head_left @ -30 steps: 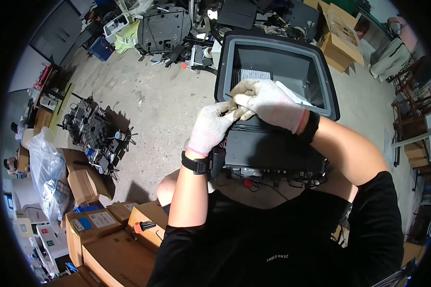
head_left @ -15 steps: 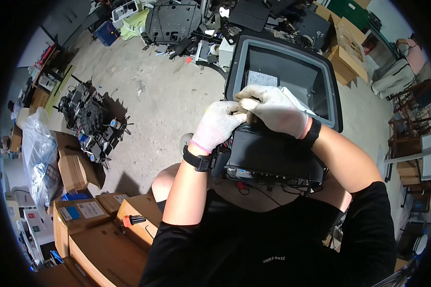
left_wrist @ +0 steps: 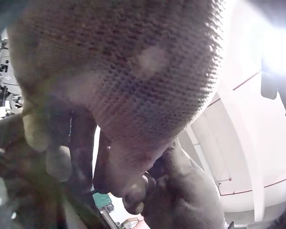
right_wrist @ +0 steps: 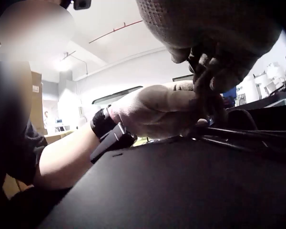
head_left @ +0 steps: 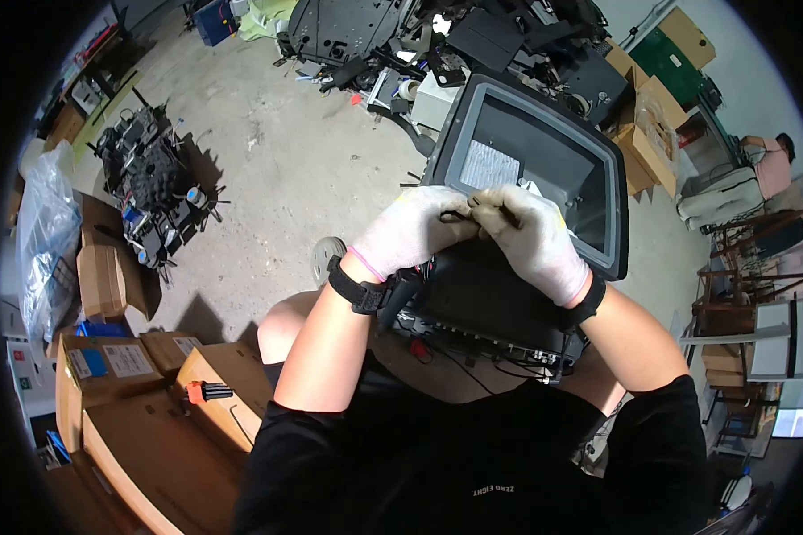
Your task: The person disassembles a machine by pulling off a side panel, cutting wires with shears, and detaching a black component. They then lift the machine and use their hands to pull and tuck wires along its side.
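In the head view, a left hand in an off-white knitted glove (head_left: 415,230) and a right hand in a matching off-white knitted glove (head_left: 533,241) are brought together above a broad, flat black case (head_left: 482,294) set before the person's torso. The fingers of both hands are curled and pinched around a small dark piece (head_left: 456,215), which is located between the two sets of fingertips and is mostly hidden, so its exact shape cannot be told. Just beside the fingers, thin black cables (right_wrist: 229,131) are seen in the right wrist view, stretched above the case. Beyond the hands, an open rectangular grey-and-black plastic tub (head_left: 544,134) is placed, with a ribbed silvery-white sheet (head_left: 491,167) lying inside. At the lower left, an orange-and-black hex-key set (head_left: 207,391) is rested on brown cardboard boxes (head_left: 152,446). A black machine with many parts (head_left: 152,178) is stood on the grey concrete floor (head_left: 259,107).
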Demonstrator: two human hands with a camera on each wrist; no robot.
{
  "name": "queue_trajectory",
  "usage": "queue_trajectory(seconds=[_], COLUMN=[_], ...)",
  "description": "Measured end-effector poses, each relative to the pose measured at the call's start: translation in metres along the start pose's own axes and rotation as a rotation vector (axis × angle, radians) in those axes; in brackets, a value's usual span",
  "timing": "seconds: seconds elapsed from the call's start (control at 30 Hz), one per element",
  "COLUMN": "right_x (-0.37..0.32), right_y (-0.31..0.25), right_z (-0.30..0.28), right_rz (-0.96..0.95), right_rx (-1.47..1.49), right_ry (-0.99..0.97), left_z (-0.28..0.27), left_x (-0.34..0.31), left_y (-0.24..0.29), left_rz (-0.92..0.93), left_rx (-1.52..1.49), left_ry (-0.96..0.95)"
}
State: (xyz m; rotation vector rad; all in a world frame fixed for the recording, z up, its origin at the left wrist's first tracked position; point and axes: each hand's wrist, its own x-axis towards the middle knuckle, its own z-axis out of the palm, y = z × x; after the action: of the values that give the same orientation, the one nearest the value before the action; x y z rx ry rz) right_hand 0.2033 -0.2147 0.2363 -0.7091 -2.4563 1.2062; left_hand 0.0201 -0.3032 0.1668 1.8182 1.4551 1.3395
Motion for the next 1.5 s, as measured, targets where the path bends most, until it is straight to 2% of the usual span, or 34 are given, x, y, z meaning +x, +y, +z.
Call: queue_trajectory(seconds=[0.07,0.17,0.27,0.33,0.43,0.47,0.53,0.57,0.6,0.63,0.67,0.7,0.73,0.77,0.8,0.87,0.9,0.97,1.1,1.27,1.43,1.5], right_x=[0.001,0.0,0.011,0.017,0.024,0.026,0.032,0.033,0.035,0.035,0.034,0.033,0.031,0.029,0.028,0.027,0.026,0.027,0.03,0.033,0.031,0.031], right_y=[0.006,-0.001,0.005,0.006,-0.03,-0.036,-0.041,-0.039,-0.033,-0.027,-0.021,-0.018,-0.015,-0.013,-0.007,0.002,0.0,0.007,0.014,0.014,0.004,0.007], right_z=[0.005,0.004,0.005,0.006,0.013,0.012,0.009,0.004,-0.004,-0.01,-0.014,-0.016,-0.018,-0.02,-0.021,-0.022,-0.022,-0.018,-0.01,-0.009,-0.006,-0.005], right_rz=[-0.29,-0.282,-0.205,-0.14,-0.366,-0.368,-0.067,-0.034,-0.054,0.009,0.074,0.077,-0.011,-0.1,-0.098,-0.376,-0.413,-0.398,-0.425,-0.416,-0.325,-0.352], right_rx=[-0.235,-0.272,-0.334,-0.382,-0.646,-0.647,-0.33,-0.388,-0.5,-0.557,-0.614,-0.616,-0.669,-0.719,-0.721,-0.823,-0.822,-0.836,-0.864,-0.871,-0.931,-0.95], right_ry=[0.157,0.155,0.19,0.228,0.291,0.286,0.281,0.277,0.255,0.192,0.128,0.127,0.087,0.047,0.046,-0.096,-0.205,-0.219,-0.223,-0.249,-0.33,-0.303], left_z=[0.005,0.002,-0.006,-0.013,-0.009,-0.006,-0.005,-0.009,-0.011,-0.01,-0.015,-0.02,-0.023,-0.027,-0.026,-0.027,-0.028,-0.03,-0.029,-0.03,-0.034,-0.031], left_x=[-0.002,-0.001,-0.004,-0.003,-0.009,-0.01,-0.007,-0.002,0.0,-0.005,-0.007,-0.008,-0.009,-0.01,-0.011,-0.011,-0.009,-0.005,-0.002,-0.002,-0.001,0.0], left_y=[-0.002,0.001,-0.002,0.0,0.007,0.007,0.008,0.017,0.021,0.01,0.009,0.007,0.008,0.014,0.01,0.001,-0.001,-0.004,-0.009,-0.017,-0.017,-0.018], left_rz=[0.008,0.024,-0.033,-0.223,-0.119,-0.052,-0.029,-0.191,-0.353,-0.263,-0.262,-0.2,-0.138,-0.231,-0.231,-0.222,-0.223,-0.28,-0.289,-0.179,-0.164,-0.157], left_rx=[-0.012,-0.11,0.019,-0.015,0.007,-0.003,0.01,-0.042,-0.094,-0.157,-0.16,-0.026,0.107,0.097,0.095,0.169,0.168,0.173,0.171,0.232,0.232,0.229], left_ry=[0.037,0.044,0.089,0.107,0.078,0.062,0.042,0.052,0.062,0.147,0.148,0.141,0.132,0.092,0.092,-0.052,-0.052,-0.124,-0.097,-0.069,-0.105,-0.109])
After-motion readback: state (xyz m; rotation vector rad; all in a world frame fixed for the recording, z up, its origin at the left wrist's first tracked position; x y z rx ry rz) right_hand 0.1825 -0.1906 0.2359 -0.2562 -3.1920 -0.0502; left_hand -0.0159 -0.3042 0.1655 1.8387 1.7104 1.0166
